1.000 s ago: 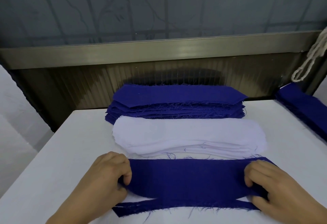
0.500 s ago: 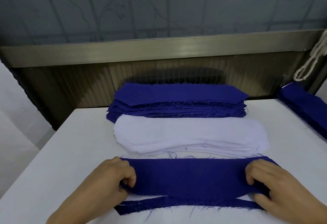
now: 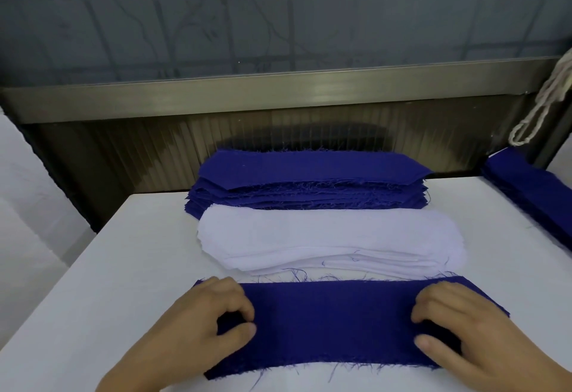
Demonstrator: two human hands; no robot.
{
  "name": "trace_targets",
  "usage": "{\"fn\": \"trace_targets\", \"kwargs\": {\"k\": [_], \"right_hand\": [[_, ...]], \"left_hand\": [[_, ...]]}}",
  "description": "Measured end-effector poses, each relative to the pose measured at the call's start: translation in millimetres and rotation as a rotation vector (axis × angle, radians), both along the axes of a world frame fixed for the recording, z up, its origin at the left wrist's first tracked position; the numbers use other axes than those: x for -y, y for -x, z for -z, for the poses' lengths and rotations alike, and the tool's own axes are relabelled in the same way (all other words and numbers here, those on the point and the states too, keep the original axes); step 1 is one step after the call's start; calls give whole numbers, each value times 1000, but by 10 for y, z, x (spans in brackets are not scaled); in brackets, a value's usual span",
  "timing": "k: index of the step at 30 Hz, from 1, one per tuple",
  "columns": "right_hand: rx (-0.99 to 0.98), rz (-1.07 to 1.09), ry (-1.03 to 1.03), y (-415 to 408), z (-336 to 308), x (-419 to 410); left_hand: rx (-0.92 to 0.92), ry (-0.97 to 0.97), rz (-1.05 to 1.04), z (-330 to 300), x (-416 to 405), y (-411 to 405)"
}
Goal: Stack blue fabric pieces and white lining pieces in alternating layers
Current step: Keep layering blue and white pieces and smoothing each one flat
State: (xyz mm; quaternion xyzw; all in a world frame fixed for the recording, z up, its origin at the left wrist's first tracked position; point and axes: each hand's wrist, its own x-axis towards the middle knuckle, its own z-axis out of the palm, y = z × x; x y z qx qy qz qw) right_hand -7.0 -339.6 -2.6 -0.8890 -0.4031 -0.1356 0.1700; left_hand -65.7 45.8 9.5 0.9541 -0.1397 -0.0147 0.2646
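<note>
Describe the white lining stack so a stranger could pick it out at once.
Start at the white table below the metal window ledge. Three fabric lots lie in a row down its middle: a blue stack farthest back, the lining stack next, then a single blue piece under both hands. It is the only white one, with rounded ends.

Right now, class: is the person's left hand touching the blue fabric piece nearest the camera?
Touching. The head view shows the left hand pressed on the blue fabric piece's left end, its fingers curled onto the cloth with no gap.
</note>
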Motion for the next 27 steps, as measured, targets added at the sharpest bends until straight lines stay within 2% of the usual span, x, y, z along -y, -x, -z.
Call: {"fn": "trace_targets", "kwargs": {"k": [4, 10, 17, 22, 27], "right_hand": [[3, -21, 105, 46, 87, -180], [-68, 195, 55, -29, 73, -15], [-10, 439, 14, -129, 101, 87], [103, 427, 27, -175, 169, 34], [127, 446, 63, -233, 191, 41]], "left_hand": [[2, -39, 54, 126, 187, -42], [-38, -58, 34, 184, 188, -70], [-45, -48, -44, 207, 183, -82], [-79, -32, -66, 204, 178, -88], [-107, -29, -134, 159, 49, -76]]}}
